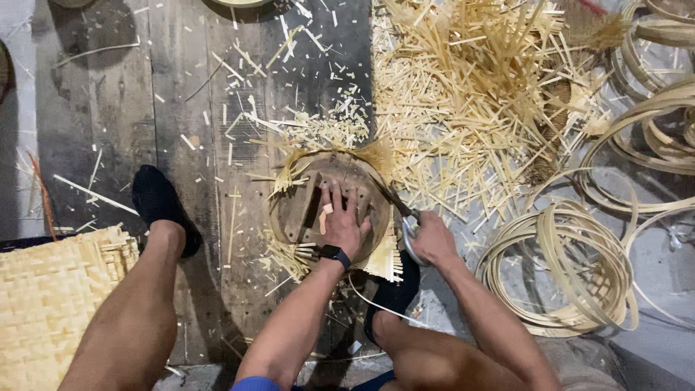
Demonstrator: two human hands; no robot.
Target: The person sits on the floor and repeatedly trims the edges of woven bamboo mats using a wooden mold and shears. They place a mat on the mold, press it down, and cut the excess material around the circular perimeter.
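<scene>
My left hand [342, 224] lay flat, fingers [337, 197] spread and released, pressing down on a round wooden form [300, 210] that sat on the plank floor [116, 108] between my feet. Woven bamboo strips [289, 255] stuck out from under the form, fraying past my fingertips on the far side and beneath my wrist, where a black watch [334, 254] sat. My right hand [432, 237] was clenched around the handles of a pair of scissors [405, 217], whose dark blades reached up toward the form's rim, just beside my left fingers. I could not tell whether the blades touched the strips. Beyond the scissors lay a heap of cut bamboo offcuts [463, 101]. Right of my right fingers lay coils of bamboo hoop [572, 268]. Well left of both hands lay a woven bamboo mat [51, 304], past my black shoe [156, 203].
</scene>
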